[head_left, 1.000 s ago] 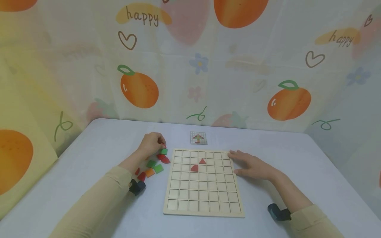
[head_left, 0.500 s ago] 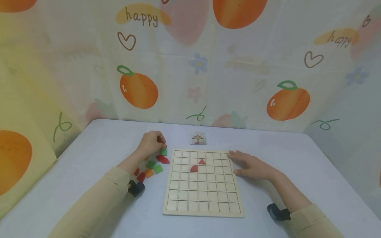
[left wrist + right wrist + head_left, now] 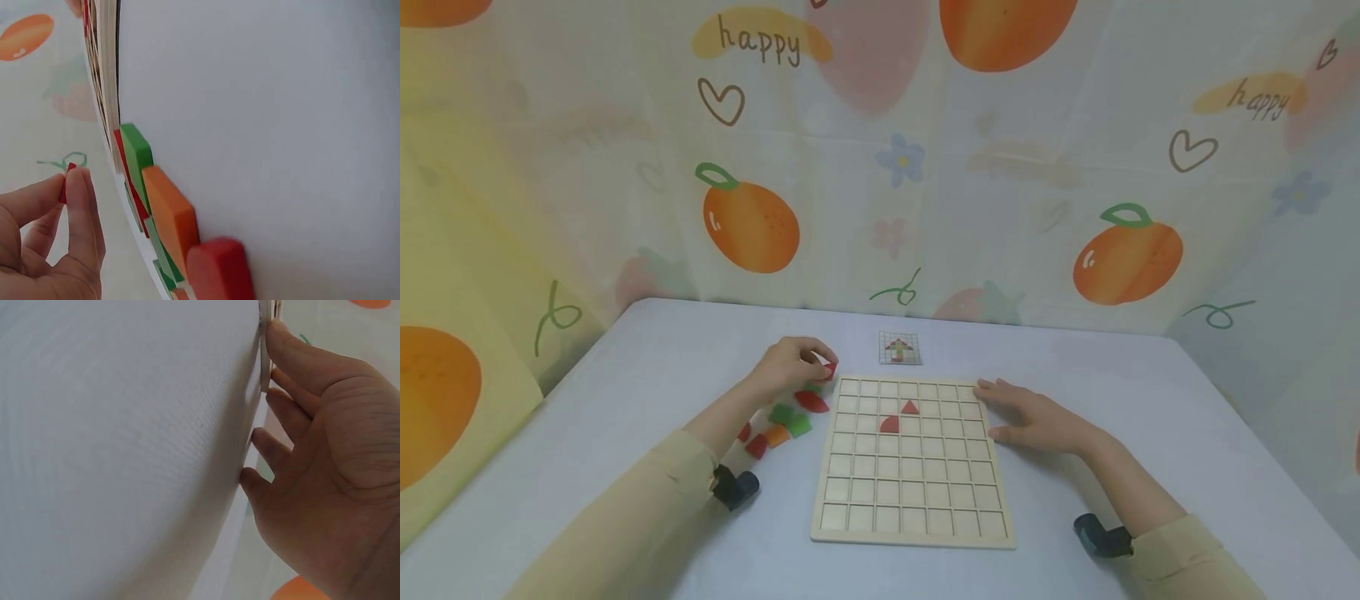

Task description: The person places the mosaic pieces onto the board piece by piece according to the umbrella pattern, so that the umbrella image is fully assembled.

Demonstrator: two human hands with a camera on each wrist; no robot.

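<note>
A red tile (image 3: 831,372) is pinched by the left hand (image 3: 788,364), likely for control; the board (image 3: 912,469) between is touched, perhaps steadied, by the spread right hand (image 3: 1037,418).

"What's hidden?"
"The left hand (image 3: 786,367) partly covers the red piece (image 3: 831,372) it pinches."
"Anything cut off?"
"The board (image 3: 109,62), by the left wrist view's top edge."
"The card (image 3: 899,348)?"
"Details too small to tell."

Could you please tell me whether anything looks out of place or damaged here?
Nothing stands out as spilled or visibly damaged. The grid board lies flat, with a red triangle and a red quarter-circle in its cells. Loose pieces lie clustered beside it; the left hand pinches a red piece.
</note>
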